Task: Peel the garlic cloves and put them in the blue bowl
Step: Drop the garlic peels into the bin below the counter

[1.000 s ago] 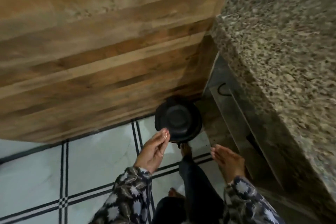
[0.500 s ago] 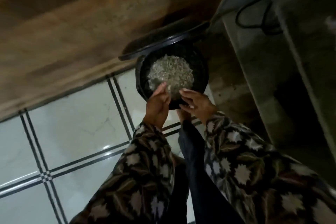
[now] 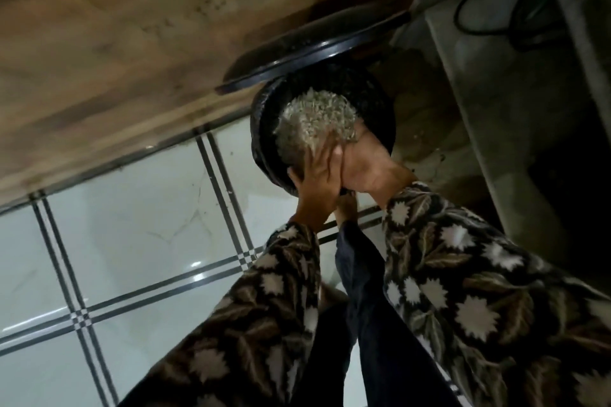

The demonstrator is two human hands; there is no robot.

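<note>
Your left grip (image 3: 314, 180) shows its back, fingers straight and laid flat against your right grip (image 3: 372, 168), the two pressed side to side. The right one's fingers are hidden behind the left, so I cannot tell whether they curl on anything, and nothing shows between the palms. Just beyond the fingertips lies a heap of pale scraps (image 3: 314, 122), likely garlic skin, inside the black bin (image 3: 257, 129), whose near rim passes under both wrists. Past the heap the lid (image 3: 314, 43) stands tipped up near the wooden cabinet front (image 3: 132, 43). Below your wrists a bare foot (image 3: 345, 208) sits at the bin's base, seemingly on a pedal. The tiled floor (image 3: 132, 225) spreads out left of the left grip. Neither the garlic cloves nor the blue bowl is in view. Watch three things: a clove caught among skins would drop into the bin unseen; parting the palms short of the rim would scatter skins on the floor; easing that foot would likely bring the lid down on your fingers.
</note>
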